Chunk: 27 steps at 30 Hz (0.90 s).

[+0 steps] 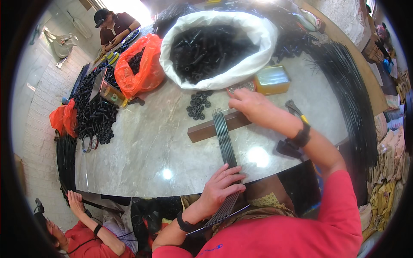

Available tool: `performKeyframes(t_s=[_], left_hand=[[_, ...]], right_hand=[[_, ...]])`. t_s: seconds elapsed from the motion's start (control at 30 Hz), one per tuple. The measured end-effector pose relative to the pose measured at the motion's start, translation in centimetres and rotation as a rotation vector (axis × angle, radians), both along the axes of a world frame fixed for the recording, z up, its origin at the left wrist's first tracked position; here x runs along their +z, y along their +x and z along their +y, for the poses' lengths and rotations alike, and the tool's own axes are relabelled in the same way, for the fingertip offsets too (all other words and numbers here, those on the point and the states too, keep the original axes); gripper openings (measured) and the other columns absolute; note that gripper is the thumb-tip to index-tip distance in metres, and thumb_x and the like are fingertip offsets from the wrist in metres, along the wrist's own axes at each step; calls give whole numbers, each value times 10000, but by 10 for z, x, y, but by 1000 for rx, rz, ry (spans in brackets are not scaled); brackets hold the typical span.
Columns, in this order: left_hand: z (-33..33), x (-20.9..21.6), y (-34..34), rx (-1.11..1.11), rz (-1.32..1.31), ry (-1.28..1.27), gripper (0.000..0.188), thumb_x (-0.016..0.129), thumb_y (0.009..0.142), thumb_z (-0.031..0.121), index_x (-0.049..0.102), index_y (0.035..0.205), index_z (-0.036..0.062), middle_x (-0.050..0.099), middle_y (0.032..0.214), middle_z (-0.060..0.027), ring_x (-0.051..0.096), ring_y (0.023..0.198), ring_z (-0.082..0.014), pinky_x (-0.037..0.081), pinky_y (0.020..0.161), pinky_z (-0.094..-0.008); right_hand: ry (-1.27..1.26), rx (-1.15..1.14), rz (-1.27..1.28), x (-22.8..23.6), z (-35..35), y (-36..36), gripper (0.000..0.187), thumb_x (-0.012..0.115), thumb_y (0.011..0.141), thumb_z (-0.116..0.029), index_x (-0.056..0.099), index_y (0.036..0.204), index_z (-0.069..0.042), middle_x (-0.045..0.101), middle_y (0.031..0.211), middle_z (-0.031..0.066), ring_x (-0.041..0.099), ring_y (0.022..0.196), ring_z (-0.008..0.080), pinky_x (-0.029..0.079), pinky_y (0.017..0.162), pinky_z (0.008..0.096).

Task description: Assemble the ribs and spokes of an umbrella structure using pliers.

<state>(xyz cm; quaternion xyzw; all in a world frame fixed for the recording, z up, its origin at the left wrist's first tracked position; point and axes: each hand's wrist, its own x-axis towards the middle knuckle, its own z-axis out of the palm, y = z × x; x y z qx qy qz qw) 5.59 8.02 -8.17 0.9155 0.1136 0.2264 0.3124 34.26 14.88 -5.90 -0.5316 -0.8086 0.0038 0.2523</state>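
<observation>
A row of thin dark rods [224, 139] lies side by side across a brown bar [202, 133], pale tips pointing away from me. My left hand [220, 187] is closed over the rods at the table's near edge, its fingers laid across them; their near ends run down toward my lap. Just past the bar, my right hand [251, 105] reaches to a small red-rimmed dish [238, 87] of tiny shiny pieces. Its fingertips are drawn together at the dish's near side; anything between them is too small to make out. Small black rings [198, 105] lie left of the rod tips.
A white sack [167, 56] of black tubular parts stands behind, beside an orange bag [148, 79] and a yellowish box [273, 80]. Pliers [294, 109] lie right of my right forearm. Long black rods [350, 94] line the right edge. Two co-workers sit at far left [115, 28] and near left [92, 234].
</observation>
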Motion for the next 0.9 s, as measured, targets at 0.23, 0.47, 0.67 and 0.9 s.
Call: performKeyframes(t_s=[0.23, 0.47, 0.67, 0.9], left_hand=[[1, 0, 1, 0, 0, -8, 237, 797, 753, 80, 713, 964, 149, 696, 1198, -50, 591, 1271, -291, 404, 1123, -510], [2, 0, 0, -4, 3, -16, 236, 799, 753, 76, 710, 959, 152, 694, 1204, -49, 588, 1278, -291, 399, 1127, -510], [3, -3, 0, -19, 7, -22, 239, 798, 756, 74, 715, 965, 156, 687, 1225, -42, 573, 1298, -289, 383, 1138, -515], [3, -7, -2, -23, 7, -55, 237, 796, 768, 76, 722, 978, 158, 678, 1250, -40, 554, 1319, -291, 356, 1155, -519]], right_hand=[[-2, 7, -49, -2, 1, -2, 174, 580, 837, -12, 612, 1005, -43, 560, 1073, 154, 586, 1038, 336, 525, 854, 438], [22, -45, -41, -1, -1, -9, 191, 559, 824, 19, 611, 995, -49, 573, 1061, 147, 588, 1025, 349, 499, 845, 440], [27, -34, -4, -4, 2, -6, 174, 551, 831, 16, 606, 982, -52, 580, 1080, 148, 587, 1023, 343, 499, 848, 434], [22, -5, -22, -5, 4, -6, 190, 568, 801, 33, 600, 974, -38, 588, 1109, 156, 588, 1023, 346, 499, 857, 435]])
